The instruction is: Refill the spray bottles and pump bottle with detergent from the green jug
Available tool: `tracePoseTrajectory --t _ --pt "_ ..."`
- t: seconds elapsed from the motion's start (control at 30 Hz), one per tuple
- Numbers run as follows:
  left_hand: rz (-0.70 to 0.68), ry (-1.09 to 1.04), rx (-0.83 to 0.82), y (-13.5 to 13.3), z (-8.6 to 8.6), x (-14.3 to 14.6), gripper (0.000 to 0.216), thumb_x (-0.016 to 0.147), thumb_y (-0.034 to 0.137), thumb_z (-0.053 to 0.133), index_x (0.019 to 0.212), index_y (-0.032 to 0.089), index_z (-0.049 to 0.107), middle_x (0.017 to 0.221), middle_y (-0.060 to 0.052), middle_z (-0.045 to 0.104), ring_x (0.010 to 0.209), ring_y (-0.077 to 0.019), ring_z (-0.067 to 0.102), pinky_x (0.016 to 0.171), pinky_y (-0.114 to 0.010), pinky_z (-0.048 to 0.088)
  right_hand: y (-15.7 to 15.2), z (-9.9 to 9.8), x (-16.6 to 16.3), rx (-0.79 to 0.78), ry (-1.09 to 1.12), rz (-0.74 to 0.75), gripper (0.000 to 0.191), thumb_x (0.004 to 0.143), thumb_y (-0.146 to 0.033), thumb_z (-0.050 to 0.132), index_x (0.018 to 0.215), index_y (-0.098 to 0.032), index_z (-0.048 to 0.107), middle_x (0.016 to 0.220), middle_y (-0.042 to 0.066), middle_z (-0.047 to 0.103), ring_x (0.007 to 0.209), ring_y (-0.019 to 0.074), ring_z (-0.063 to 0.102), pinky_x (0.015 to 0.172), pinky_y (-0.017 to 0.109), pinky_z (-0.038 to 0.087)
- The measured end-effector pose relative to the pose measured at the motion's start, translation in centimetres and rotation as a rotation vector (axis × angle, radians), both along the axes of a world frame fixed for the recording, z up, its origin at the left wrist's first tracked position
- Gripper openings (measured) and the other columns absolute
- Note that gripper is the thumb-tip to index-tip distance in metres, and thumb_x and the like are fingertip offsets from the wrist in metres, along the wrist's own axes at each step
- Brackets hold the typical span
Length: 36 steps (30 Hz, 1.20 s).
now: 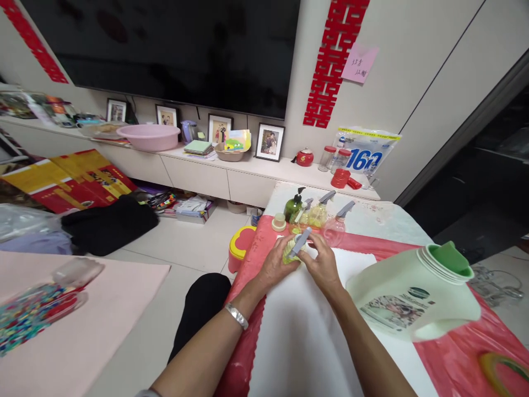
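My left hand (276,263) and my right hand (323,266) meet on a small yellowish spray bottle (294,248) with a grey trigger head, over a white sheet (306,331) on the table. The left hand's fingers wrap the bottle's body. My right hand's fingers are closed at the bottle's right side, near the trigger head. A silver bracelet (237,316) circles my left wrist. Just beyond my hands stand a dark green pump bottle (293,204), two more spray bottles (320,212) and a pinkish spray bottle (336,227).
A big pale green jug (407,300) with a green spout stands right of my hands on the red tablecloth (454,358). A small round cap (279,221) and a yellow-red stool (241,246) lie left. A low white shelf (215,176) with photo frames runs behind.
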<state>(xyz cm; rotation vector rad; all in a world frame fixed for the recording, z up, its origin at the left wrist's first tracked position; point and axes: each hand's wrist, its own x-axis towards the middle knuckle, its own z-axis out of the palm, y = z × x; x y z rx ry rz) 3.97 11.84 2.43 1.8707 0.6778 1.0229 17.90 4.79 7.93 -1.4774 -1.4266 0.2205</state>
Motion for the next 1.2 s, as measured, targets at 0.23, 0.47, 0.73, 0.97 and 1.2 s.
tracePoseTrajectory --t 0.23,0.47,0.73,0.97,1.2 --pt "-0.015 -0.03 -0.11 -0.6 0.9 -0.1 0.068 0.073 0.013 0.072 0.136 0.026 0.051 0.132 -0.009 0.057 0.128 -0.0281 0.055 0.111 -0.048 0.043 1.8 -0.2 0.3 -0.053 0.098 0.074 0.014 0.083 -0.035 0.06 0.088 -0.022 0.063 0.094 0.005 0.068 0.091 0.0217 0.064 0.088 0.04 0.053" --pt "0.016 -0.04 -0.147 -0.6 1.0 0.1 0.068 0.073 0.014 0.073 0.137 0.024 0.051 0.132 -0.01 0.057 0.127 -0.0294 0.055 0.112 -0.048 0.042 2.4 1.0 0.6 -0.123 0.093 0.115 0.011 0.079 -0.03 0.06 0.086 -0.021 0.063 0.089 0.004 0.066 0.084 0.0205 0.063 0.078 0.034 0.052" --pt "0.012 -0.013 -0.141 -0.3 1.0 0.2 0.067 0.073 0.017 0.076 0.135 0.025 0.052 0.132 -0.01 0.058 0.126 -0.0297 0.055 0.11 -0.047 0.043 2.3 0.7 0.2 -0.089 0.061 0.046 0.015 0.083 -0.035 0.056 0.087 -0.022 0.061 0.086 0.005 0.065 0.081 0.0222 0.06 0.076 0.036 0.047" --pt "0.028 0.02 -0.179 -0.3 1.5 0.1 0.068 0.071 0.019 0.078 0.134 0.025 0.055 0.131 -0.01 0.06 0.124 -0.0309 0.057 0.108 -0.047 0.045 2.7 1.9 1.2 -0.069 0.125 0.058 0.021 0.084 -0.039 0.058 0.093 -0.022 0.064 0.095 0.005 0.067 0.092 0.0234 0.06 0.085 0.038 0.049" --pt "0.027 0.013 -0.185 -0.5 1.5 0.2 0.068 0.07 0.014 0.076 0.134 0.026 0.055 0.132 -0.009 0.06 0.126 -0.0311 0.056 0.109 -0.048 0.045 2.7 1.5 1.5 -0.176 0.18 0.161 0.016 0.081 -0.036 0.063 0.085 -0.02 0.065 0.085 0.002 0.067 0.083 0.0203 0.062 0.077 0.032 0.049"
